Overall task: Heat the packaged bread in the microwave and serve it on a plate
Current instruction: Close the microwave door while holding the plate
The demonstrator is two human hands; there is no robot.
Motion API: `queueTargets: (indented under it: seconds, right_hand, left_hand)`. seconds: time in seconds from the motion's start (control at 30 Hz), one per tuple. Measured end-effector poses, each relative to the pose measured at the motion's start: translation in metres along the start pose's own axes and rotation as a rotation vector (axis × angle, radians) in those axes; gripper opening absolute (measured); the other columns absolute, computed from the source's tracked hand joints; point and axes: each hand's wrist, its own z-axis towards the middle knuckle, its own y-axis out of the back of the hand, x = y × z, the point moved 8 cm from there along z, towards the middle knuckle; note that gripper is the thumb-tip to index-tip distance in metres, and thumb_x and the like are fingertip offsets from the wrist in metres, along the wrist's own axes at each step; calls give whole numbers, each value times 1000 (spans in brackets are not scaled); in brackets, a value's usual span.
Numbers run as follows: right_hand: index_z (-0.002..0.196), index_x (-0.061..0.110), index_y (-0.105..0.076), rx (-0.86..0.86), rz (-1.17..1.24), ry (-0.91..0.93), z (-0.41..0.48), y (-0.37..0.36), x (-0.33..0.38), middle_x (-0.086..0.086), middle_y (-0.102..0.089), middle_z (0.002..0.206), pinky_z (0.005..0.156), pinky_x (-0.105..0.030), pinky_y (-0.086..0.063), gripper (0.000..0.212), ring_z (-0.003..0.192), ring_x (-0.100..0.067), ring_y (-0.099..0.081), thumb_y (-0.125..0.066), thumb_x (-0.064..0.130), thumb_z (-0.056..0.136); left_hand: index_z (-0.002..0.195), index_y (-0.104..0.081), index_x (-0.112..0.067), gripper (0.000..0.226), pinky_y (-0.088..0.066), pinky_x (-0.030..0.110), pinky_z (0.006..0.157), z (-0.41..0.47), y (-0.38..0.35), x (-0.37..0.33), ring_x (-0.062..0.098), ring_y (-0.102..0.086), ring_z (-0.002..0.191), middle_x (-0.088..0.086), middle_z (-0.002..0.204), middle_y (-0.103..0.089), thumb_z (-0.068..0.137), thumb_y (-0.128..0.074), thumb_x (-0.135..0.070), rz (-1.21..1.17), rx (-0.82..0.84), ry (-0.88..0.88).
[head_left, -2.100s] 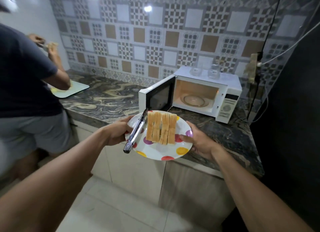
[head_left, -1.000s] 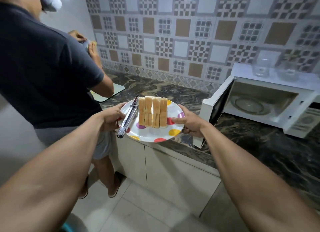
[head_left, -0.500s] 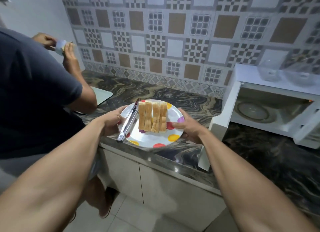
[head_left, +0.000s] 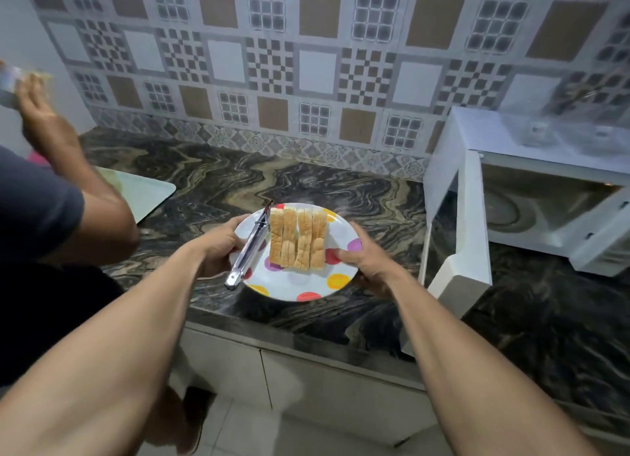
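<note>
Since half a second ago the plate (head_left: 296, 280) has travelled farther in over the counter (head_left: 238, 182) and sits lower against it, and the other person's arm (head_left: 102, 213) has drawn out toward the left edge of the view. The left grip (head_left: 221, 247) holds the plate's left rim, fingers curled under it and the thumb on top, lying against the tongs (head_left: 250, 247). The right grip (head_left: 366, 263) holds the right rim the same way, thumb on the spotted face and fingers beneath. Whether the plate's underside touches the counter cannot be told.

Between the two grips, on the far half of the plate, the bread (head_left: 298, 239) lies as a row of slices set side by side, their long edges running away from the wearer. The tongs are closed and lie on the plate between the left grip and the bread, just beside the leftmost slice; their looped end overhangs the near left rim, and their tips point toward the wall.

To the right of the right grip stands the white microwave (head_left: 477, 131), its door (head_left: 470, 223) swung open toward the wearer, with the glass turntable (head_left: 508, 210) showing inside. Clear containers (head_left: 552, 128) stand blurred on its top. To the left of the left grip a pale board (head_left: 146, 191) lies on the counter, partly behind the other person's arm, whose hand (head_left: 37, 114) is raised and blurred. Beyond both grips a patterned tile wall (head_left: 306, 63) rises from the counter.
</note>
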Motion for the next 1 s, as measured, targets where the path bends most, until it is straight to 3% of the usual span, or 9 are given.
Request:
queueTargets:
  seconds: [0.23, 0.3, 0.4, 0.5, 0.57, 0.7, 0.8, 0.93, 1.0]
  right_hand:
    - [143, 7, -40, -128, -101, -97, 27, 22, -52, -11, -62, 120, 67, -19, -56, 69, 93, -15, -63, -64, -18, 84]
    - [142, 6, -42, -151, -104, -123, 32, 29, -67, -12, -62, 120, 64, -18, -54, 66, 91, -13, -63, -63, -17, 84]
    - [138, 10, -44, -164, -110, -157, 39, 39, -86, -10, -63, 117, 62, -16, -53, 63, 89, -9, -63, -64, -16, 85]
    - [134, 14, -47, -194, -119, -169, 46, 46, -102, 1, -66, 105, 61, -17, -54, 62, 85, -6, -65, -66, -16, 83]
    - [129, 18, -49, -237, -122, -178, 49, 53, -110, 5, -66, 101, 60, -16, -54, 59, 82, -4, -64, -67, -15, 83]
    - [126, 21, -53, -318, -166, -200, 54, 63, -119, 2, -69, 110, 70, -23, -58, 55, 91, -9, -67, -74, -5, 82]
    - [135, 25, -55, -361, -250, -203, 57, 63, -118, 2, -69, 120, 88, -43, -58, 66, 105, -18, -67, -83, 11, 77]
    - [130, 24, -57, -429, -325, -230, 58, 61, -117, 2, -69, 116, 88, -42, -57, 63, 102, -19, -66, -86, 19, 75]
    - [124, 24, -57, -468, -375, -265, 57, 62, -119, 2, -69, 111, 88, -44, -56, 61, 99, -20, -66, -88, 28, 72]
  left_hand:
    - [129, -56, -32, 71, -56, 32, 48, 67, 4, 24, 25, -74, 78, 16, 105, -73, 86, -49, 23, 49, 5, 57]
    - [135, -53, -33, 75, -60, 43, 56, 87, 3, 36, 36, -73, 91, 19, 115, -71, 83, -54, 22, 56, 29, 78]
    - [138, -50, -31, 76, -58, 61, 81, 117, 4, 53, 42, -68, 106, 15, 121, -69, 82, -54, 19, 98, 28, 79]
    - [139, -50, -28, 73, -60, 50, 74, 136, 4, 66, 42, -68, 106, 14, 121, -68, 80, -61, 14, 110, -1, 114]
    - [137, -47, -22, 67, -60, 50, 76, 148, 5, 73, 38, -69, 103, 14, 119, -68, 80, -70, 4, 161, -29, 121]
    - [128, -56, -17, 60, -59, 52, 86, 163, 6, 70, 30, -71, 100, 9, 112, -71, 75, -80, -8, 277, -70, 78]
    - [125, -61, -15, 51, -60, 43, 84, 164, 7, 55, 28, -72, 94, 10, 108, -73, 79, -77, -2, 356, -121, 25]
    - [128, -60, -16, 50, -55, 24, 74, 167, 10, 52, 20, -66, 92, 8, 109, -70, 85, -74, 3, 421, -137, 24]
    - [126, -62, -15, 47, -52, 25, 67, 171, 15, 56, 22, -62, 85, 9, 106, -71, 84, -75, 2, 465, -146, 31]
